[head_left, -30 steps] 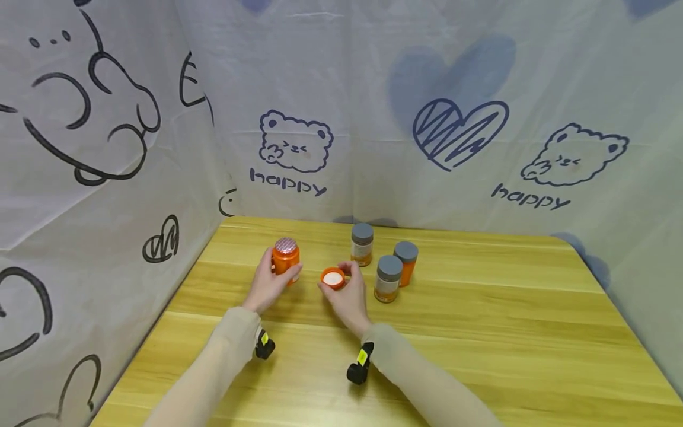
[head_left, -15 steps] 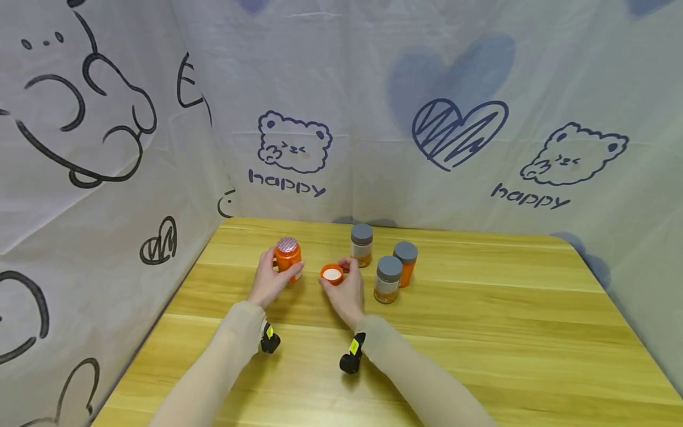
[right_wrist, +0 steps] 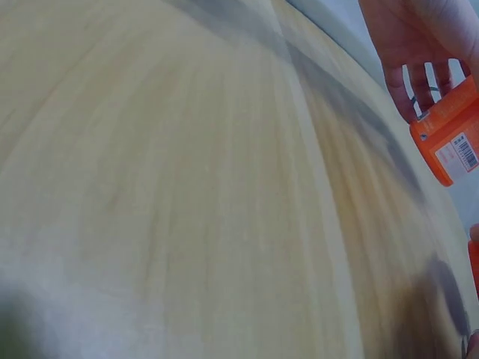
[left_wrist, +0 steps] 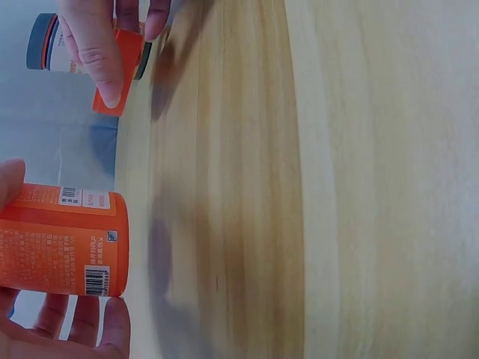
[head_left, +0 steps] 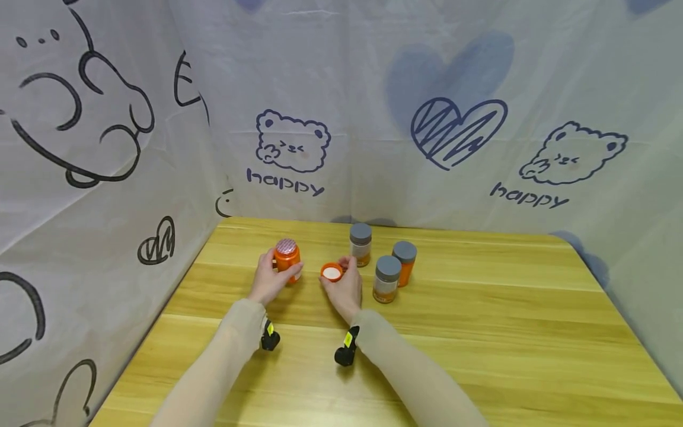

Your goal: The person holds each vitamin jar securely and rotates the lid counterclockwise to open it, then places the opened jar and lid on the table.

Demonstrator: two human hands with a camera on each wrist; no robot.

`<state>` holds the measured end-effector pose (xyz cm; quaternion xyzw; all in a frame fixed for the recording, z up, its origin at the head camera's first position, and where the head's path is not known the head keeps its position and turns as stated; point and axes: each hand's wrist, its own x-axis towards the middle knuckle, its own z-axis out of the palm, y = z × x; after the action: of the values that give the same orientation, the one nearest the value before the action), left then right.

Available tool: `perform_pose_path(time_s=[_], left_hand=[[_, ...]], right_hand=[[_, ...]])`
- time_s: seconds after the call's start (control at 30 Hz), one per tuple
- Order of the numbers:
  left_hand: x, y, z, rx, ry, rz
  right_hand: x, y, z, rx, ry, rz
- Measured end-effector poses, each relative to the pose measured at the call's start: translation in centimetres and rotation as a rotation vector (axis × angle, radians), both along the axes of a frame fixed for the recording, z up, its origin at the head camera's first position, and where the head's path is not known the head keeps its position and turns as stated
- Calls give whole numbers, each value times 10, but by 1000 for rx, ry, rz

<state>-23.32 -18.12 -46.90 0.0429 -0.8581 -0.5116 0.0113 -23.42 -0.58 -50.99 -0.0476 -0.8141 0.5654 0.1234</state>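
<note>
My left hand (head_left: 268, 281) grips an orange bottle (head_left: 288, 257) by its sides, its uncapped mouth covered by a silvery patterned seal. Printed text and barcodes show on the bottle (left_wrist: 60, 243) in the left wrist view, where it stands a little off the wood with a shadow beside it. Between thumb and fingers, my right hand (head_left: 347, 290) pinches an orange lid (head_left: 331, 273) with its white inside facing up. Bottle and lid are held apart, side by side. In the right wrist view only an edge of the lid (right_wrist: 474, 262) shows.
Right of my right hand stand three grey-capped containers: a jar (head_left: 360, 246) at the back, another jar (head_left: 386, 280) nearer, and an orange bottle (head_left: 405, 264) beside it. The wooden table (head_left: 507, 320) meets a printed cloth (head_left: 373, 148) at the back and left.
My right hand has moved slightly away from me with the lid, its wrist shifting forward and left. The left hand keeps its grip on the bottle, nearly in place.
</note>
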Motion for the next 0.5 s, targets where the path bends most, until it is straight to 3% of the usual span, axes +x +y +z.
perform_pose_path(time_s=[0.5], left_hand=[[-4,0,-4,-17,-42,-16]], right_hand=[[3,-2,-3,96,-52,12]])
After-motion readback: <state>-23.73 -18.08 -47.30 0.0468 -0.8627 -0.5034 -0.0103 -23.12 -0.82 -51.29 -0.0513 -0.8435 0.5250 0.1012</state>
